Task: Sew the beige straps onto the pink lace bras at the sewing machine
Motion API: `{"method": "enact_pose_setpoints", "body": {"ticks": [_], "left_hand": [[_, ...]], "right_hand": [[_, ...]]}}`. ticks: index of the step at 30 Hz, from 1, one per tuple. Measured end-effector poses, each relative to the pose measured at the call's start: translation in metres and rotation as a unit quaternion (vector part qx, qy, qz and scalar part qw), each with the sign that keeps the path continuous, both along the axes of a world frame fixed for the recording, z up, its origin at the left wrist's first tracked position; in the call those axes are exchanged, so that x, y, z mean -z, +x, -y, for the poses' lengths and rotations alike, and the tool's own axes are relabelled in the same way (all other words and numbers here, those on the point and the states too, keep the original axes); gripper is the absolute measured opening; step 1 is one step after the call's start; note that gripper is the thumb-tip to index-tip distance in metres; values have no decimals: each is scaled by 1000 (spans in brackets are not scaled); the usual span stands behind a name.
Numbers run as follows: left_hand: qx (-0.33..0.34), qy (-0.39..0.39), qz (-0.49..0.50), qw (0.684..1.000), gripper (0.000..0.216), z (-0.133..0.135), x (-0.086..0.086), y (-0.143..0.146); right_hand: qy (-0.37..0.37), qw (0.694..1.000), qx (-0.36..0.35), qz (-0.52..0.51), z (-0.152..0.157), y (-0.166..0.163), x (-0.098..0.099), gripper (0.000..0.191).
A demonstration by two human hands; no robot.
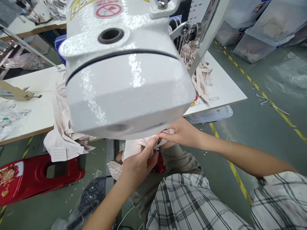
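Left hand (137, 163) pinching beige fabric (131, 149) | right hand (185, 132), at its two o'clock, pinching too, probably to align folds | fabric sits at six o'clock from the sewing machine (129, 95)

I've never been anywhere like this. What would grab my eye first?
The big white machine fills the upper middle of the view, with a red warning sticker on its top. Just below it, the left hand and right hand hold pale pink fabric. At the lower left, a bright red plastic stool stands out.
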State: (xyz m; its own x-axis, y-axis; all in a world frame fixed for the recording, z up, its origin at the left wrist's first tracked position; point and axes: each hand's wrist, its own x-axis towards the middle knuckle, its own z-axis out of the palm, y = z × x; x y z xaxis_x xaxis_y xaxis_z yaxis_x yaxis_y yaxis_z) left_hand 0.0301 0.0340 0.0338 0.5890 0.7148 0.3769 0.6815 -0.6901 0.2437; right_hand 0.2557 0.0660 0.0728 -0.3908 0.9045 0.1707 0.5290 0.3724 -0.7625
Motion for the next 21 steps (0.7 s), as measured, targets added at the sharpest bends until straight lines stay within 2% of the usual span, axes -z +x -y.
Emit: {"method": "enact_pose_setpoints", "body": {"ticks": [2, 4, 8, 11, 14, 17, 19, 21], "left_hand": [[-10, -1, 3, 1000, 45, 1, -1, 3], [-21, 2, 0, 1000, 42, 3, -3, 6], [-27, -16, -3, 999, 39, 4, -7, 5], [-1, -64, 12, 998, 39, -1, -11, -2], [62, -113, 1, 992, 38, -10, -17, -13], [101, -86, -29, 991, 37, -18, -22, -17], [95, -56, -41, 993, 38, -19, -24, -16], [69, -52, -50, 995, 39, -16, -24, -12]], "right_hand": [[19, 1000, 0, -2, 1, 0, 3, 14], [96, 995, 12, -3, 5, 0, 12, 15], [331, 943, 18, 27, 15, 2, 35, 18], [390, 918, 4, 78, 16, 5, 41, 18], [381, 916, 5, 122, 13, 4, 36, 14], [333, 933, -2, 134, 15, 2, 28, 15], [278, 955, 0, 105, 18, 2, 26, 19], [173, 983, 26, 48, 20, 2, 27, 22]]}}
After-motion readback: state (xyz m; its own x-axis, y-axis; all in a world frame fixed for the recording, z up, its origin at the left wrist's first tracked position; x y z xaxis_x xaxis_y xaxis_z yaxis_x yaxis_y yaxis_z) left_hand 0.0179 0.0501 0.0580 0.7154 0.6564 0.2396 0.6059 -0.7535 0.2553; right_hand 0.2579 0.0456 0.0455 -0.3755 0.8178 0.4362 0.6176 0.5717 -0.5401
